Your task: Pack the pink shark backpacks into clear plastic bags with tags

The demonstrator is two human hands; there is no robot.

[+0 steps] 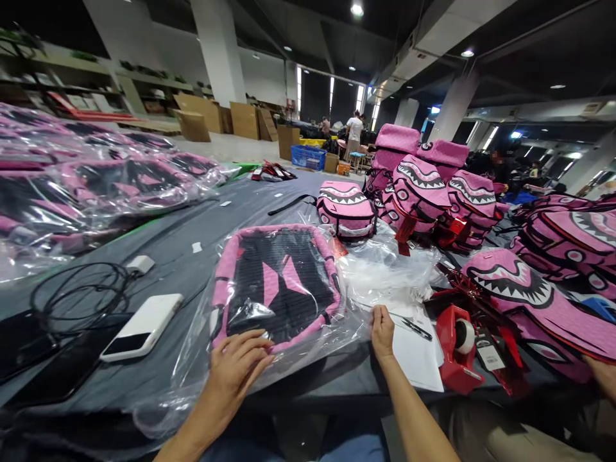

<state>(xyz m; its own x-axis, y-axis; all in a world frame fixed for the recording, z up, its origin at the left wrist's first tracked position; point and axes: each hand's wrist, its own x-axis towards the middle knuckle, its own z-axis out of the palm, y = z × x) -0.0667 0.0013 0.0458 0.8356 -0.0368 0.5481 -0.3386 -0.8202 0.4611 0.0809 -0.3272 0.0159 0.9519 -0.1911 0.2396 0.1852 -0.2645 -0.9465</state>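
Observation:
A pink and black backpack lies inside a clear plastic bag on the table before me, its dark ribbed panel facing up. My left hand rests on its near left edge over the plastic, fingers stretched out and slightly bent. At the bag's right side, my right hand has its fingers closed on the plastic edge. Just right of that hand lie a pen and white paper sheets. More clear plastic bags are spread behind them.
Bagged backpacks pile up at left. A white power bank and coiled black cable lie nearer. To the right are a red tape dispenser, red tags and shark-mouth backpacks. Another person's hand touches one backpack.

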